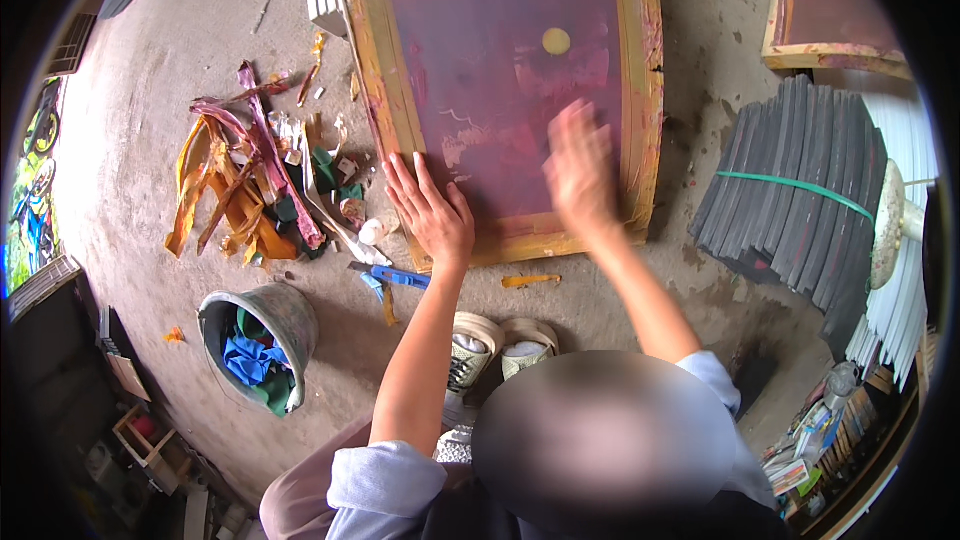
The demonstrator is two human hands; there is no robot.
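Left hand [432,222], one: resting palm down with fingers spread on the lower left corner of the framed screen, holding nothing visible. Right hand [581,172], one: showing blurred over the lower right part of the screen; whether it is gripping anything, or touching the surface, cannot be told.

Framed screen [480,60], one, purple with a yellowish-brown border: lying directly beyond the person's shoes [473,338]; a pale yellow disc [556,41] is showing in its upper right area.

Blue cutter [400,277], one: lying just below the screen's lower left corner. Orange scrap [530,281], one: lying just below its bottom edge. Heap of torn strips [255,175], orange and maroon: spreading out left of the screen. Grey bucket [305,325], one: standing below and left of the screen, containing blue and green pieces [250,358].

Dark slats [780,190], one bundle, green strap: sitting right of the screen. Second frame [790,58], smaller: lying farther right, above that bundle.
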